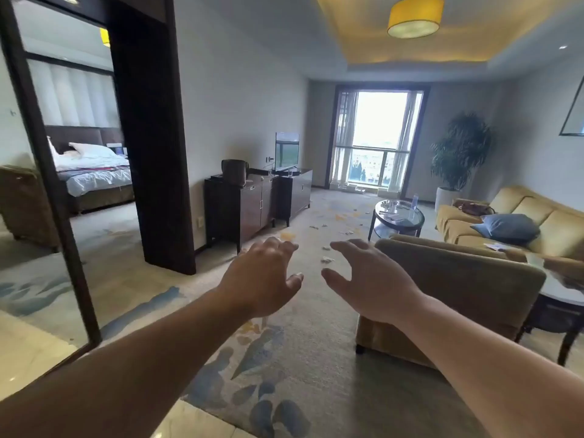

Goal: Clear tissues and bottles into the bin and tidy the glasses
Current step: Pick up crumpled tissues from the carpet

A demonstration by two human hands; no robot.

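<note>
While both bare arms stretch forward over the patterned carpet (300,374), the left hand (265,276) and the right hand (369,279) hover side by side with a small gap between them, palms down, fingers spread and loosely bent, holding nothing. Just right of the right hand stands a mustard armchair (442,295), its back toward the camera.

Beyond the fingertips, the tissues (327,260) lie on the carpet as small, crumpled white wads. They have no clear long axis of their own. Together they form a loose scattered trail that runs away from the hands toward the coffee table (395,228), with more wads further up the floor.

That low oval table has a glass top and a lower shelf, and it sits between the armchair and the window (379,137). On its far right edge stands a clear bottle (414,201), upright, long axis vertical, cap up. Its label is too small to read. Pale litter and glassy shapes lie on the tabletop, too small to tell apart.

Right of the table, a yellow sofa (512,203) carries a blue cushion (505,229). Against the left wall a dark cabinet (240,210) bears a television (287,151). A leafy plant (461,150) stands in the far corner.
</note>
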